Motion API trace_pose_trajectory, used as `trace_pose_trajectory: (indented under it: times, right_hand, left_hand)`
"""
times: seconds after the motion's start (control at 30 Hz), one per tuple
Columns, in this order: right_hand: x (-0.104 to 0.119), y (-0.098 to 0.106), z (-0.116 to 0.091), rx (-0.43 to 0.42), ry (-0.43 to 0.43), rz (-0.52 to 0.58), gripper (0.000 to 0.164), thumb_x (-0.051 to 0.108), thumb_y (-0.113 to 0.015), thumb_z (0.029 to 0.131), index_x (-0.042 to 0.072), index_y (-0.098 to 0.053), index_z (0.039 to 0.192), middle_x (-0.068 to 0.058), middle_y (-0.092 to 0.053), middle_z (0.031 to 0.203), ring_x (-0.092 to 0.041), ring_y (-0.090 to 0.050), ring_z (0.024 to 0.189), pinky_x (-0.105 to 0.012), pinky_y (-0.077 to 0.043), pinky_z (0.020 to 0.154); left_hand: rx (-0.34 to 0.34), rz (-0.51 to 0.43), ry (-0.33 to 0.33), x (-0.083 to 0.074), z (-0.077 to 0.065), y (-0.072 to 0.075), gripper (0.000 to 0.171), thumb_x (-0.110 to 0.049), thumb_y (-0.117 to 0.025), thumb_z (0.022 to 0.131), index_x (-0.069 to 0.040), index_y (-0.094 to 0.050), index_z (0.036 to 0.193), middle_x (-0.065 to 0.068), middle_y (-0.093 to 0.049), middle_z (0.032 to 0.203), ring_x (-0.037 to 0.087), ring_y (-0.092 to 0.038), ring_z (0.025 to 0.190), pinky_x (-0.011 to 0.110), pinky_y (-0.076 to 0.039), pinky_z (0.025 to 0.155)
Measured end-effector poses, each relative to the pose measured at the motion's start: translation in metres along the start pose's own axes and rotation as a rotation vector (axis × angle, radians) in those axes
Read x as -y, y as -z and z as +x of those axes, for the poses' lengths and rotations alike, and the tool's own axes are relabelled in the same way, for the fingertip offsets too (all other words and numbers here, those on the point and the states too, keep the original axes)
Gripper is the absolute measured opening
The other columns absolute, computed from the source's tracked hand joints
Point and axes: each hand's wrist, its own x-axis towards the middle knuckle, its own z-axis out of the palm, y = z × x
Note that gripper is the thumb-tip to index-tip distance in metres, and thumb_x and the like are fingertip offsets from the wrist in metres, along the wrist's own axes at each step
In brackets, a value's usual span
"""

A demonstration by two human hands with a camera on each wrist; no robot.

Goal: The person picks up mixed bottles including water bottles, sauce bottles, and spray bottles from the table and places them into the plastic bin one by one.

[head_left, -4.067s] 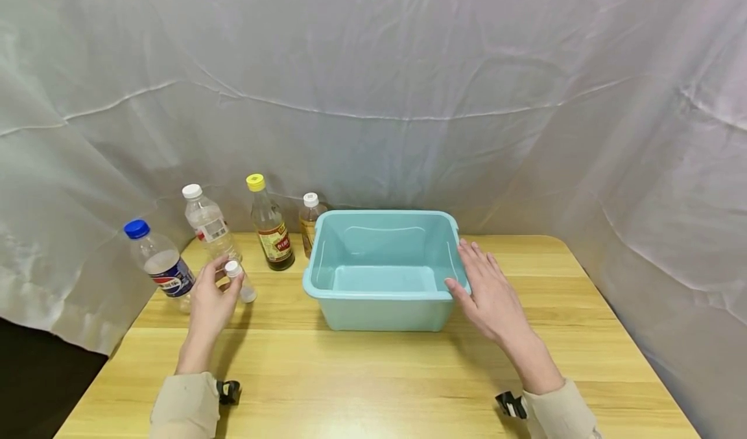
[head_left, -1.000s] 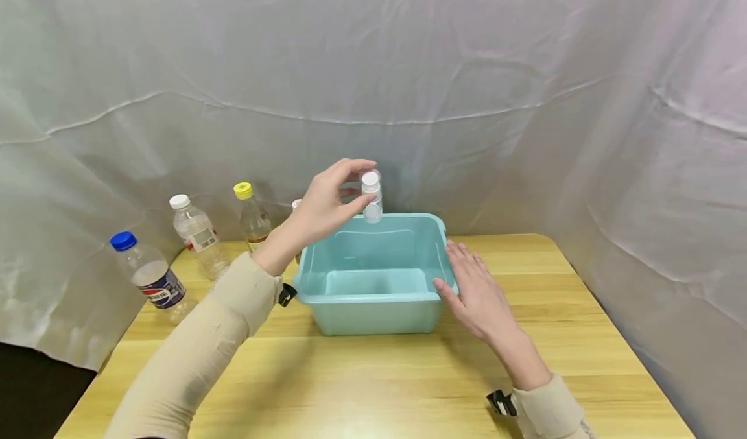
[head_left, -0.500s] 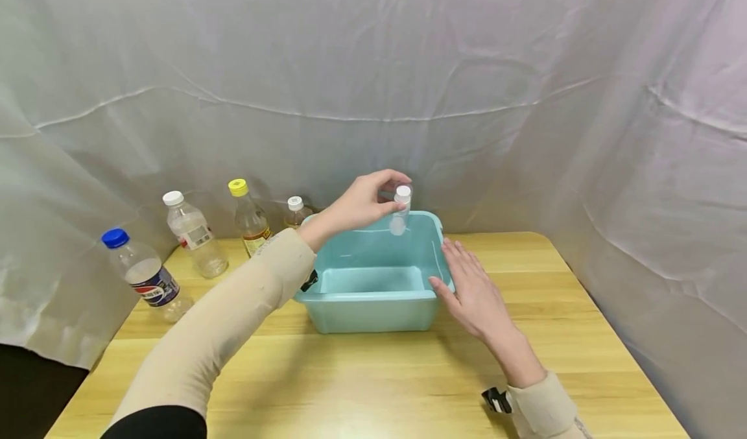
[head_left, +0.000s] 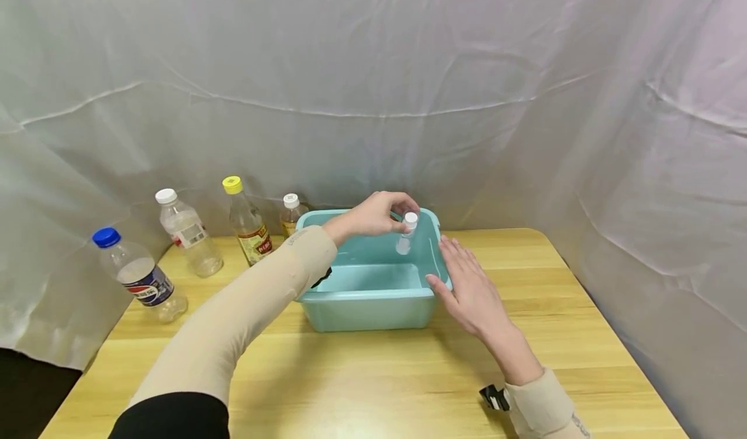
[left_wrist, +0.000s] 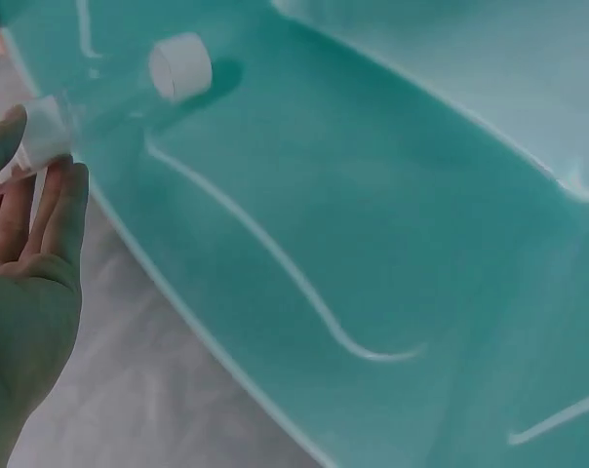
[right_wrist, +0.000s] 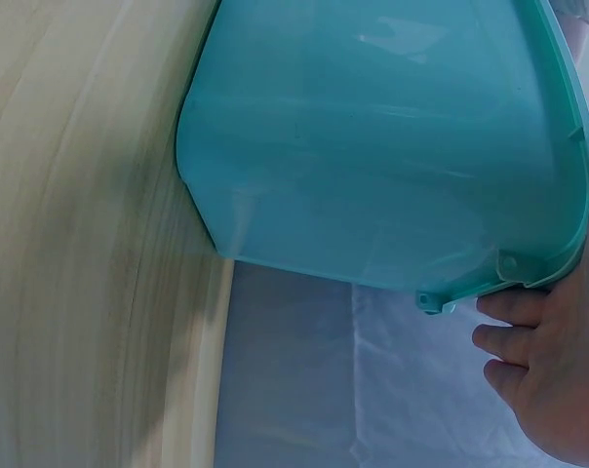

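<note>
My left hand [head_left: 379, 213] pinches a small clear bottle [head_left: 404, 241] with a white cap by its upper part. The bottle hangs upright inside the right rear part of the light blue plastic bin [head_left: 373, 312], below the rim. In the left wrist view, the left hand's [left_wrist: 26, 283] thumb and fingers are at the bottle's one white end, and another white end [left_wrist: 180, 66] points toward the bin wall. My right hand [head_left: 475, 293] rests on the bin's right rim with straight fingers. The right wrist view shows the right hand [right_wrist: 558, 361] against the bin's rim [right_wrist: 579, 146].
Left of the bin stand a blue-capped Pepsi bottle [head_left: 146, 283], a clear white-capped bottle [head_left: 189, 235], a yellow-capped sauce bottle [head_left: 253, 235] and a white-capped bottle [head_left: 290, 213] with amber content. A grey cloth [head_left: 373, 89] hangs behind the wooden table [head_left: 362, 380].
My left hand took the small bottle from the table's left side, carried it rightward over the bin and lowered it inside. The right hand has stayed on the rim.
</note>
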Motion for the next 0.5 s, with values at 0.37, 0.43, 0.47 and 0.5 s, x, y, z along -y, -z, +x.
trace_pose_trajectory:
  times: [0.37,0.43,0.47,0.5]
  right_hand:
    - [0.0,0.002,-0.003,0.021,-0.01,0.006,0.073,0.046,-0.046,0.109,-0.004,-0.032,0.16,-0.017,-0.031,0.168,-0.036,-0.024,0.157,-0.051,-0.017,0.129]
    - [0.0,0.002,-0.004,0.019,-0.011,0.008,0.073,0.046,-0.046,0.109,-0.004,-0.031,0.16,-0.017,-0.031,0.168,-0.036,-0.024,0.157,-0.051,-0.017,0.129]
    - [0.0,0.002,-0.004,0.018,-0.01,0.009,0.073,0.046,-0.046,0.109,-0.003,-0.031,0.16,-0.017,-0.031,0.168,-0.036,-0.024,0.157,-0.051,-0.017,0.129]
    - [0.0,0.002,-0.004,0.017,-0.009,0.009,0.073,0.046,-0.046,0.109,-0.003,-0.031,0.16,-0.017,-0.031,0.168,-0.036,-0.024,0.157,-0.051,-0.017,0.129]
  left_hand:
    - [0.028,0.023,0.081,0.021,0.007,-0.014,0.039,-0.005,-0.082,0.09,-0.007,-0.07,0.126,0.005,-0.073,0.123,0.019,-0.067,0.115,0.028,-0.056,0.098]
    - [0.037,0.014,0.077,0.023,0.009,-0.018,0.039,-0.004,-0.082,0.089,-0.006,-0.07,0.126,0.006,-0.073,0.123,0.019,-0.068,0.114,0.027,-0.055,0.098]
    - [0.045,0.009,0.074,0.024,0.01,-0.02,0.04,-0.003,-0.082,0.088,-0.005,-0.07,0.126,0.007,-0.073,0.123,0.019,-0.068,0.114,0.026,-0.055,0.098]
    - [0.054,0.004,0.074,0.025,0.011,-0.021,0.04,-0.002,-0.082,0.088,-0.005,-0.07,0.126,0.007,-0.073,0.123,0.019,-0.068,0.114,0.026,-0.055,0.098]
